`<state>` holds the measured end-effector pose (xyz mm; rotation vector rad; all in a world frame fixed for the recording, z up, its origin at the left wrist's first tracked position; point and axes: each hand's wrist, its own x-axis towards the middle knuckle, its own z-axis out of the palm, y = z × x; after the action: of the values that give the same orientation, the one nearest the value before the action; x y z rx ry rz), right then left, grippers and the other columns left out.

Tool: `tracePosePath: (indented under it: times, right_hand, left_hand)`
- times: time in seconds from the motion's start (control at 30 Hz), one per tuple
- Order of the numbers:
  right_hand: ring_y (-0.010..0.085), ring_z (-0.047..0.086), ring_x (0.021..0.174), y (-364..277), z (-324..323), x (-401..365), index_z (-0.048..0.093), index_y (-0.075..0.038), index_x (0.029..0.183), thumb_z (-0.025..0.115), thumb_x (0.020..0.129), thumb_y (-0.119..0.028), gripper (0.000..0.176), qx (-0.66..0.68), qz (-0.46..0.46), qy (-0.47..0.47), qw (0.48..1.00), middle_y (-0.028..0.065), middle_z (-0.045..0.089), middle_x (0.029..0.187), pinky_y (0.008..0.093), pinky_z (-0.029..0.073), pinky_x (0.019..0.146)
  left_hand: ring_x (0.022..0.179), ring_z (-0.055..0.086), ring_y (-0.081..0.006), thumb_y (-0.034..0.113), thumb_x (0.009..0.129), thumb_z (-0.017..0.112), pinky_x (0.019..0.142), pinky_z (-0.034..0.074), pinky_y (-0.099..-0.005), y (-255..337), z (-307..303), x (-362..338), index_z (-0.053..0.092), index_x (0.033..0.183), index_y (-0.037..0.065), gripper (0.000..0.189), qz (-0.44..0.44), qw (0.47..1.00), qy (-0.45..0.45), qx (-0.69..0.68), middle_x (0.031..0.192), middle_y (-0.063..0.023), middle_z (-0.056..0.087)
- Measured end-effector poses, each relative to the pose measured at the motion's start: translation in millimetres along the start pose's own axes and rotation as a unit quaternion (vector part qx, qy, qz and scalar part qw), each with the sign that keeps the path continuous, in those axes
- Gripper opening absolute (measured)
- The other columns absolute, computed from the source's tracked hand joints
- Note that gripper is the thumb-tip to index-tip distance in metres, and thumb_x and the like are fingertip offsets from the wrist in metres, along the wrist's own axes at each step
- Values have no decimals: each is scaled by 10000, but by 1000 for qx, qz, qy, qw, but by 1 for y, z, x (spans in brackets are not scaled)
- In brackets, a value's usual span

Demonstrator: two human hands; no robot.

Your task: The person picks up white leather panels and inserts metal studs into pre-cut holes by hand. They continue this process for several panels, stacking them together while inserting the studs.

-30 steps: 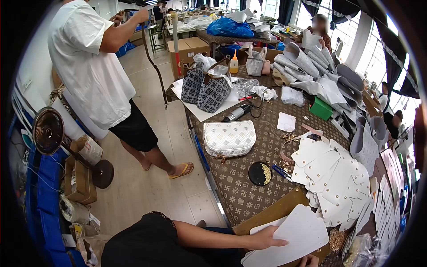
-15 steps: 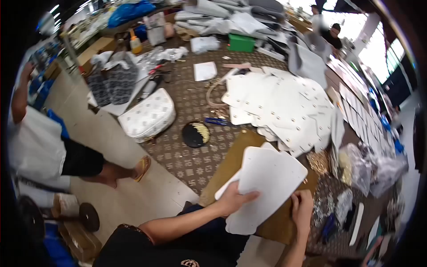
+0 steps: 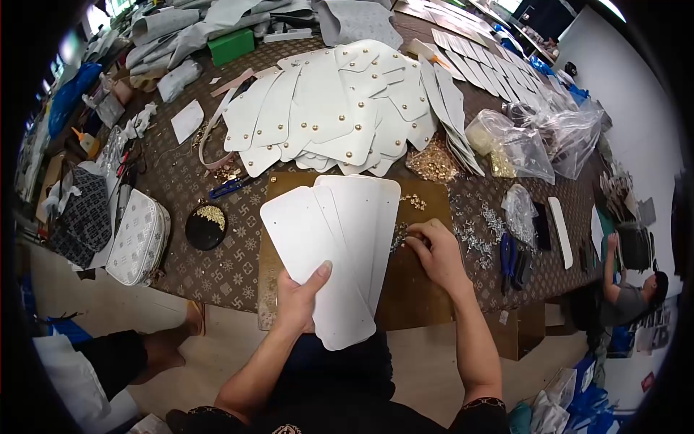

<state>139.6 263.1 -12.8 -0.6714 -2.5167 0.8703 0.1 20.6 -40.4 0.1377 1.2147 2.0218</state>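
My left hand (image 3: 298,300) is closed on several white rounded panels (image 3: 329,253), fanned out, its thumb on top. Small holes show near the corners of the panels. They are held over a brown board (image 3: 419,296) at the table's front. To their right, my right hand (image 3: 437,253) has its fingers curled together low over the board, beside small silver metal pieces (image 3: 400,235). Whether a piece is between its fingertips cannot be made out. Several small gold studs (image 3: 413,201) lie on the board just beyond that hand.
Beyond the board is a large pile of white panels with gold studs (image 3: 325,101). Left are a round black dish (image 3: 206,226) and a white patterned bag (image 3: 141,239). Blue-handled pliers (image 3: 509,253) and plastic bags (image 3: 520,145) lie right. Other people are at both sides.
My view has turned to the right and looks more squarely at the table. The panels in my left hand are more fanned. My right hand now shows curled beside the small metal pieces.
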Motion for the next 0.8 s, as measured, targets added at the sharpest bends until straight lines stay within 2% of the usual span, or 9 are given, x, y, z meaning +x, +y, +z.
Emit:
tracePosePath:
  times: [0.13,0.23,0.37,0.43,0.6,0.67,0.7,0.77,0.8]
  right_hand:
    - [311,666,811,2,2,2,740,-21,979,762,879,-67,112,-20,24,-7,999,128,650,870,391,532,732]
    - [319,662,815,6,0,3,730,-20,941,761,869,-61,88,-24,7,-15,1000,129,651,869,394,531,739]
    - [335,651,817,3,-4,1,694,-9,902,746,860,-32,70,-41,-38,-30,998,138,642,866,403,527,742]
    - [338,649,815,4,-4,0,687,-6,902,738,863,-25,67,-31,-36,-28,998,142,636,860,406,527,741]
    - [317,636,788,-1,-8,-3,668,4,940,704,904,-22,57,-17,-21,-22,999,151,627,864,385,521,738]
    - [220,625,766,-1,-13,-3,652,9,971,669,964,-44,56,47,66,9,997,105,641,861,334,510,723]
    - [220,625,766,-3,-14,-2,652,9,971,669,964,-44,56,46,65,11,997,105,641,861,334,510,723]
    - [121,600,780,-8,-19,-4,659,6,1020,634,1011,-61,71,178,99,51,978,42,650,869,282,494,715]
    - [121,600,780,-14,-21,-3,659,6,1020,634,1011,-61,71,177,100,52,978,42,650,869,282,494,715]
  left_hand:
    - [1045,682,-192,116,959,748,919,558,-368,1,1,0,626,1278,-28,370,3,1000,-3,-6,1180,-120,711]
    - [1062,689,-228,85,962,725,921,574,-399,-1,-1,0,595,1308,-32,388,12,1000,-9,0,1204,-141,700]
    - [1070,686,-221,76,960,724,932,567,-394,-1,-1,0,596,1312,-24,388,18,1000,-16,3,1208,-131,700]
    - [1084,670,-181,125,957,752,948,546,-358,0,0,-1,616,1296,-11,390,16,1000,-22,6,1203,-103,702]
    - [1085,669,-178,126,955,755,952,544,-358,-2,-2,-1,606,1309,-6,406,8,1000,-27,-4,1214,-99,698]
    - [1086,669,-177,123,957,752,954,543,-359,-2,-3,0,604,1311,-5,405,11,1000,-29,3,1217,-99,697]
    - [1088,669,-176,117,958,749,956,542,-358,-2,-2,0,606,1309,-5,398,15,999,-28,1,1216,-100,698]
    - [1090,669,-175,112,960,745,958,541,-356,-1,-1,-1,609,1308,-4,392,16,999,-30,-2,1214,-100,700]
    - [1092,669,-175,109,962,742,956,542,-356,0,0,-1,611,1308,-6,387,17,999,-31,0,1212,-101,702]
